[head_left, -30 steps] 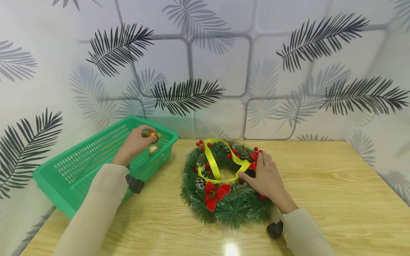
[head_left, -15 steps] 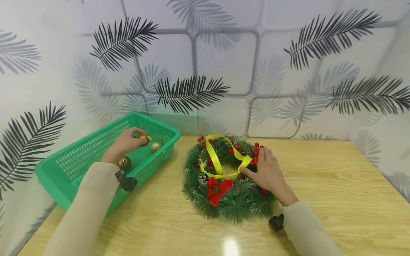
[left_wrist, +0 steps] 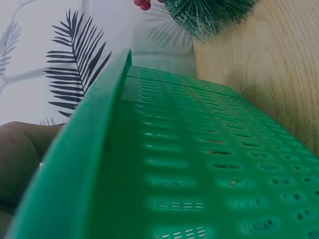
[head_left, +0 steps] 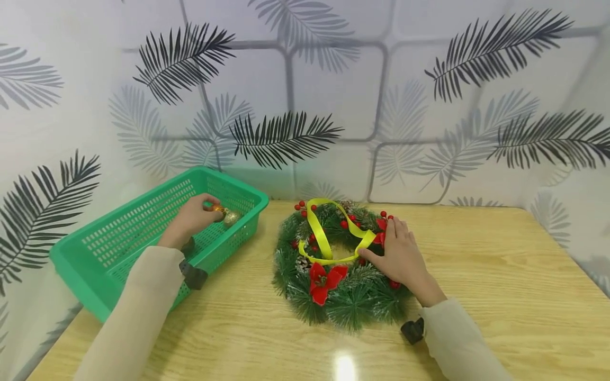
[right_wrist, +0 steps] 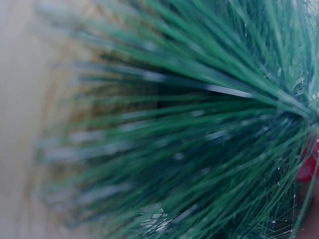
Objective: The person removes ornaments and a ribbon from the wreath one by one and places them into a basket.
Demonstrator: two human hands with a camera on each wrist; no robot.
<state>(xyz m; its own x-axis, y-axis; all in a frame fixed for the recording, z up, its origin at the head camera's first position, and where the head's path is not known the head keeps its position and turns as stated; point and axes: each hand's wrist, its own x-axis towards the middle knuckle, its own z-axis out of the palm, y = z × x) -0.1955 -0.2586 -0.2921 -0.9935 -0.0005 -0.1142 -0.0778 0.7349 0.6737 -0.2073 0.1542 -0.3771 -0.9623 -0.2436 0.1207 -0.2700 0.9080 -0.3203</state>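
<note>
In the head view, my left hand (head_left: 191, 216) is over the right part of a green plastic basket (head_left: 227, 244). Its thumb and fingers pinch a small orange-gold bauble (head_left: 218, 209). Right beside that lies a pale gold glitter bauble (head_left: 231, 217). Another bauble is mostly covered by my left wrist. My right hand (head_left: 402, 258) rests on the right side of a green Christmas wreath (head_left: 352, 304), fingers extended, thumb by a loop of yellow ribbon (head_left: 318, 233). In the left wrist view the basket's wall (left_wrist: 199, 149) hides most of the hand's work.
Red berries (head_left: 300, 207), a pine cone (head_left: 302, 263) and a red fabric flower (head_left: 326, 281) decorate the wreath. Both basket and wreath stand on a wooden table (head_left: 486, 264). A leaf-patterned covering (head_left: 329, 95) rises behind the table.
My left hand drew back left with the orange-gold bauble, uncovering one near the wrist, then came slightly forward, covering it again. The right hand stays on the wreath.
</note>
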